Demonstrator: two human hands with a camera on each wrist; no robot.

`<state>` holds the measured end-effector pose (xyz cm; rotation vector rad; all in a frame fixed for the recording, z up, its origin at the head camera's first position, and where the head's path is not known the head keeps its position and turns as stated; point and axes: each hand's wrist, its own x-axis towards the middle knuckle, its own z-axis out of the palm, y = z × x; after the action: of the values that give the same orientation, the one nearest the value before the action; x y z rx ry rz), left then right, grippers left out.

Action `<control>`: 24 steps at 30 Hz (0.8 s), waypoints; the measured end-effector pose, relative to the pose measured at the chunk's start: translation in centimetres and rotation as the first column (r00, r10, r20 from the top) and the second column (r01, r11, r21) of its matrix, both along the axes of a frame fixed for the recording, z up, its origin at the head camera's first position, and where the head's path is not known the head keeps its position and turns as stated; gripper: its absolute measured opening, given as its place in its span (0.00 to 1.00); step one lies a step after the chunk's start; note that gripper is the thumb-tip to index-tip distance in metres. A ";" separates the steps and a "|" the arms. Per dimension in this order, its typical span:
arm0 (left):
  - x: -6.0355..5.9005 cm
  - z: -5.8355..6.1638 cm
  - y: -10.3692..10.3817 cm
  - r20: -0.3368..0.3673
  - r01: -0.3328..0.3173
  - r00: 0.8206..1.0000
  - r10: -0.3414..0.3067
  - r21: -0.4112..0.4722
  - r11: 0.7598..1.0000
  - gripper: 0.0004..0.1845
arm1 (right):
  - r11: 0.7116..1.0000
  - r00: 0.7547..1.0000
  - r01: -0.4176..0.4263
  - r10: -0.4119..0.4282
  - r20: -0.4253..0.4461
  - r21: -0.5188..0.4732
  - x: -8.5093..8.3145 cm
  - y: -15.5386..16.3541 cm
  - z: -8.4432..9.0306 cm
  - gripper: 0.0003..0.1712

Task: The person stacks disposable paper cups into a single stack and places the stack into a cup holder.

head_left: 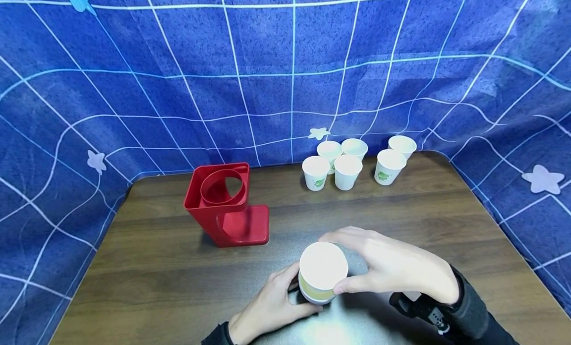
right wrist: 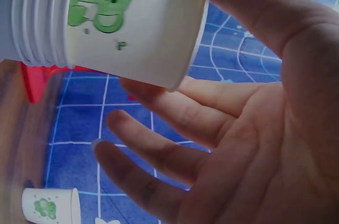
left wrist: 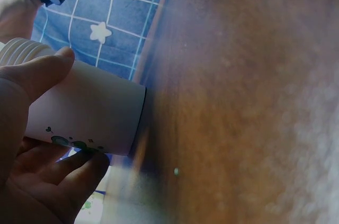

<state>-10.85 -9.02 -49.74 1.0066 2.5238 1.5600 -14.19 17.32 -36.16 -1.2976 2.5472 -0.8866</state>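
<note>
While a stack of paper cups is held upside down just in front of the red cup holder, its lower rims are gripped by the left hand, whose fingers are curled round it. The top cup is pinched by the right hand, seemingly to steady it. The cup count stays hidden. Six loose cups are seen behind the holder.

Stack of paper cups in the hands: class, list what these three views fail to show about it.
- Stack of paper cups: cup count unreadable; head view sees only the upturned base.
- Left wrist view: lower rims hidden by the left hand.
- Right wrist view: stack cut off by the frame edge; right hand covers part.
</note>
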 end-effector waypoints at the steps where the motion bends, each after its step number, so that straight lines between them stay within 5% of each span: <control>1: 0.0 0.0 0.0 0.000 0.005 1.000 -0.005 0.006 1.000 0.40 | 1.000 1.000 0.002 -0.002 0.009 0.008 0.0 0.0 -0.1 0.35; 24: 0.0 -0.1 -0.1 -0.035 0.014 0.999 -0.013 0.021 1.000 0.36 | 0.995 0.999 -0.011 0.007 0.039 0.098 -0.1 -1.1 -1.0 0.33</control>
<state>-10.84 -9.09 -49.86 1.0595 2.5227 1.5826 -14.32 16.19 -37.20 -1.2499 2.5191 -0.7669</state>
